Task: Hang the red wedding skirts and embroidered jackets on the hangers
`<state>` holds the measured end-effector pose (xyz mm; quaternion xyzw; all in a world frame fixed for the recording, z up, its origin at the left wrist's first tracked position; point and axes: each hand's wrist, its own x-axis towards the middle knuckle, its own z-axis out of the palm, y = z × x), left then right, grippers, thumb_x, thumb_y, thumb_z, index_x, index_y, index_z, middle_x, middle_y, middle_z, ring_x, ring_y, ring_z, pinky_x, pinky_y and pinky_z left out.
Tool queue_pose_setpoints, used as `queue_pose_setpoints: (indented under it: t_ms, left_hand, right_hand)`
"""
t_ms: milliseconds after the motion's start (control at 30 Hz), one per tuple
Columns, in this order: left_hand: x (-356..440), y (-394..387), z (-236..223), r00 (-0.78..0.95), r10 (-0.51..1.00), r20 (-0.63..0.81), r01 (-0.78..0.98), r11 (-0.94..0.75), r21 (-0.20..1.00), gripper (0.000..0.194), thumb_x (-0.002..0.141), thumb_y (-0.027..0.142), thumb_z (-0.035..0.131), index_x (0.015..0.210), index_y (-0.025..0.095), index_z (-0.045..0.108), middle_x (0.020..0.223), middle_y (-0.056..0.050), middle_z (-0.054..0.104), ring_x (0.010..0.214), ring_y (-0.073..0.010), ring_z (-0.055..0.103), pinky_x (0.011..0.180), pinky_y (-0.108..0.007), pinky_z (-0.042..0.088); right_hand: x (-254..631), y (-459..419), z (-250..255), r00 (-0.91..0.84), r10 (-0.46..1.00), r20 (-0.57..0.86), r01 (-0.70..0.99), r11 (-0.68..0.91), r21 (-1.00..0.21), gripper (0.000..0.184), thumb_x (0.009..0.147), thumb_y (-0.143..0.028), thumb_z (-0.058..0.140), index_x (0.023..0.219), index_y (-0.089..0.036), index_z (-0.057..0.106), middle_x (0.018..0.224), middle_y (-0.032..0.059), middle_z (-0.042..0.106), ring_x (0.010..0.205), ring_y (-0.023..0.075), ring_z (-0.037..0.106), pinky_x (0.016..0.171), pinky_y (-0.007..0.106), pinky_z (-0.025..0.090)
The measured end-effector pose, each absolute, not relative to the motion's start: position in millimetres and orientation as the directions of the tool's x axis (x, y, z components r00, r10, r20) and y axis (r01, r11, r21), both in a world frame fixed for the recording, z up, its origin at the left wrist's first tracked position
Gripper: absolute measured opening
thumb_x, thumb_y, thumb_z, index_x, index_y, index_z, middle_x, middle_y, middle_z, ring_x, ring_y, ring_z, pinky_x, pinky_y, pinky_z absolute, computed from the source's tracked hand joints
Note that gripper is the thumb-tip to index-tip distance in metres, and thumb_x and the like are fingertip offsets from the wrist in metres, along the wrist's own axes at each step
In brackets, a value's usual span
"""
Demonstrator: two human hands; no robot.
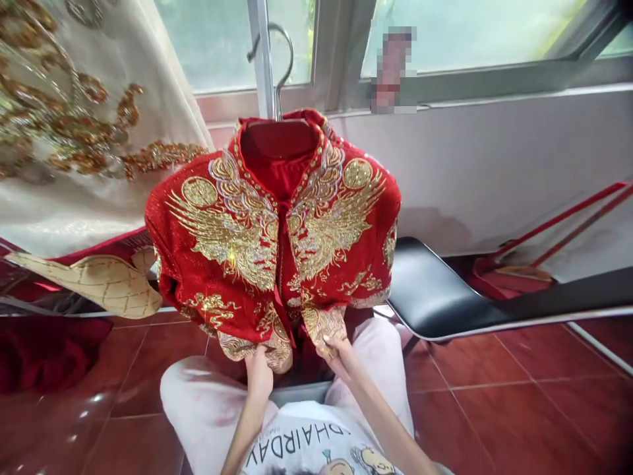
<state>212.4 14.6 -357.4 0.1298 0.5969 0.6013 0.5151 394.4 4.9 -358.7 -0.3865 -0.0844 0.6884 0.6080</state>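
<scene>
A red jacket [188, 227] with gold and silver embroidery hangs in front of me on a hanger [288, 49]. The hanger's metal hook rises above the collar beside the window frame. My left hand [259, 371] is closed on the gold-trimmed lower edge of the jacket's left-hand front. On the other front, my right hand [337, 353] pinches the lower corner, its thumb on top. Both front edges lie close together, with a narrow gap between them. The fingertips under the cloth are hidden.
A black seat [430, 284] stands to the right, with a red dustpan-like object [514, 280] behind it. Cream fabric with gold beadwork [168, 92] hangs at the left, above a pale quilted piece [106, 284]. Red tiles [494, 422] cover the floor.
</scene>
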Motion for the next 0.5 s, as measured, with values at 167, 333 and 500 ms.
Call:
queue_pose_setpoints:
  t_ms: [167,333,500]
  left_hand:
    - [230.7,-12.0,-346.6,-0.532,0.726,-0.435,-0.491,0.154,0.858,0.033,0.079,0.046,0.049,0.101,0.021,0.056,0.105,-0.004,0.068,0.105,-0.0191,0.063,0.092,-0.034,0.050]
    - [244.7,-32.7,-315.0,-0.345,0.761,-0.550,-0.574,0.293,0.765,0.047,0.062,0.027,0.076,0.106,0.022,0.059,0.109,-0.006,0.069,0.108,-0.0229,0.064,0.093,-0.035,0.050]
    - [245.1,-25.8,-295.6,-0.191,0.771,-0.607,-0.642,0.370,0.671,0.043,0.063,0.025,0.078,0.103,0.021,0.062,0.098,-0.005,0.072,0.099,-0.0227,0.068,0.094,-0.040,0.051]
  right_hand:
    - [395.2,4.5,-343.0,0.151,0.868,-0.474,-0.751,-0.211,-0.626,0.034,0.057,-0.027,0.077,0.081,-0.020,0.054,0.078,-0.0025,0.067,0.068,0.0111,0.064,0.058,0.021,0.053]
    - [394.8,-10.8,-321.3,-0.010,0.918,-0.397,-0.695,-0.292,-0.657,0.047,0.051,-0.022,0.087,0.089,-0.020,0.060,0.086,0.0005,0.070,0.072,0.0124,0.064,0.065,0.023,0.054]
    - [385.7,-14.6,-303.4,-0.116,0.916,-0.385,-0.670,-0.358,-0.650,0.034,0.058,-0.031,0.085,0.079,-0.016,0.063,0.063,-0.0010,0.063,0.053,0.0099,0.055,0.044,0.019,0.044]
